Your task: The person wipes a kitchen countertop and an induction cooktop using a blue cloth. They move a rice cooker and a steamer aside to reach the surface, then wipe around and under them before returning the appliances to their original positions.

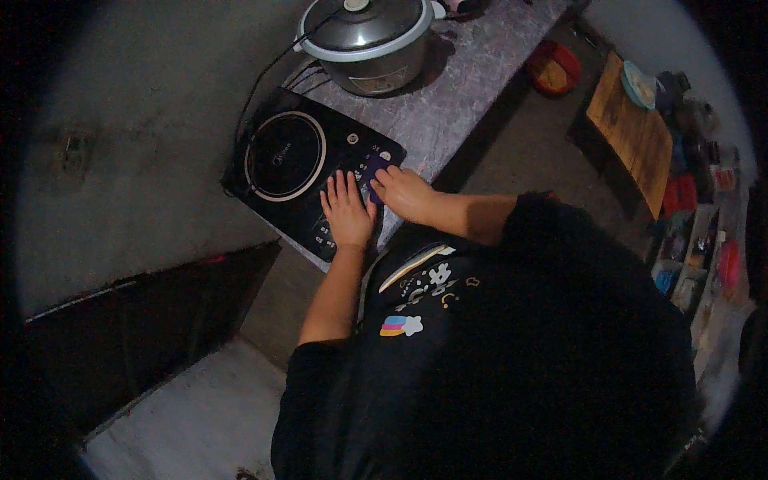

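A black Midea induction cooktop (324,132) lies on a grey marble-patterned counter (453,93). My left hand (348,213) rests flat on its control area, fingers a little apart and nothing held. Beside it, my right hand (401,191) presses a dark purple cloth (377,171) onto the cooktop near its front edge. The cloth is partly hidden beneath the fingers. To the left of both hands, the pale cooking ring on the glass is uncovered.
A large rice cooker (378,66) with a glass lid stands beyond the cooktop, a black cord (258,84) running past it along the wall. At right are a red basin (553,69), a wooden board (630,132), a light-blue bowl (639,84) and cluttered shelves (690,258).
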Available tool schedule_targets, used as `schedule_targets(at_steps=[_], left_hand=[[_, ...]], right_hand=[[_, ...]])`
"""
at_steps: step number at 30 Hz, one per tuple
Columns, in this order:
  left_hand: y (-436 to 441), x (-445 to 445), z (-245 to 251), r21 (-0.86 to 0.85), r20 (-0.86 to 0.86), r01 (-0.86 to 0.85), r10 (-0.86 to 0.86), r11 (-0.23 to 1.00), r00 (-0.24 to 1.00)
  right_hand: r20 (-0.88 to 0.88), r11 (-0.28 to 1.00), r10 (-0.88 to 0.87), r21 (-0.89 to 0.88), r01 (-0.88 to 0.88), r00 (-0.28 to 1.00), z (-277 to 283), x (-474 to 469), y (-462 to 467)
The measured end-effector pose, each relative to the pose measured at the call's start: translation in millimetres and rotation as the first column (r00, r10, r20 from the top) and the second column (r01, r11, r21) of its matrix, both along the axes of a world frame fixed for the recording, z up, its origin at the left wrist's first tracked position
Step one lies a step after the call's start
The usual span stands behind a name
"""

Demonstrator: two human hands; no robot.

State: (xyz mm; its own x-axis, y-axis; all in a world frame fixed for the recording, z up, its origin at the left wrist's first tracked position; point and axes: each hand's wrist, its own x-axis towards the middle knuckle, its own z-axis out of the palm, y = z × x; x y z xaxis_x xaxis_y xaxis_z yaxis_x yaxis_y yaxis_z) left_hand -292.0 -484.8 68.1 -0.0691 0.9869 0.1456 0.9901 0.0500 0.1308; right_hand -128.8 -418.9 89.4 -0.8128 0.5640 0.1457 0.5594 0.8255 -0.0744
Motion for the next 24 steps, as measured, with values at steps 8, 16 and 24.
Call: schedule_targets(at_steps=[8,16,24], left_hand=[[2,1,-3,0.12,0.064,0.028,-0.036,0.992,0.997],[0,-5,4,0.126,0.274,0.005,-0.04,0.992,0.961],[-99,-28,15,0.06,0.321,-0.274,0.242,0.96,0.916]], right_hand=[[0.01,0.956,-0.24,0.176,0.234,0.971,-10,16,43],[0.052,0.707,-0.664,-0.283,0.648,0.746,14,60,89],[-0.121,0.761,-0.584,-0.426,0.489,0.803,17,58,60]])
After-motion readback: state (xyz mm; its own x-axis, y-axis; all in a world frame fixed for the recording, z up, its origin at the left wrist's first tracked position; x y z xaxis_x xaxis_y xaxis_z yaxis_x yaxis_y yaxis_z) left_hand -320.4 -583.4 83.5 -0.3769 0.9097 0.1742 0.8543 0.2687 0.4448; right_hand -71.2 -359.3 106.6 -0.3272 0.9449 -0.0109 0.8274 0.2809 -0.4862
